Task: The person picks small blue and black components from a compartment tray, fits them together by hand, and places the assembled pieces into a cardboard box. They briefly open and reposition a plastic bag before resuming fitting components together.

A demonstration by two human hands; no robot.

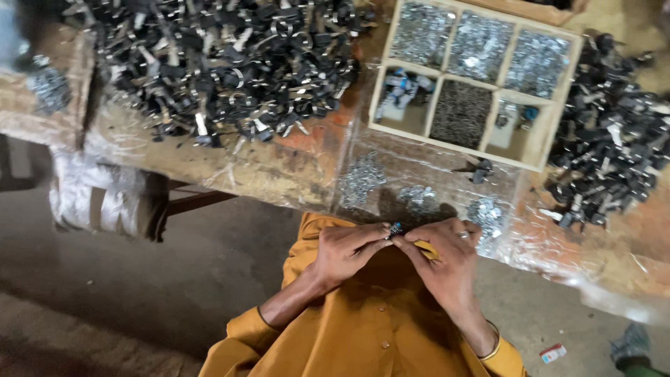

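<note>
A tiny blue-tipped metal part, too small to tell its long axis, sits low centre, pinched between the left hand and right hand, both closed on it, below the tabletop with its compartmented wooden tray.

On the surface a divided tray sits between two heaps of parts, one to its left and one to its right, with small loose piles lying before it, nearest the person.
</note>
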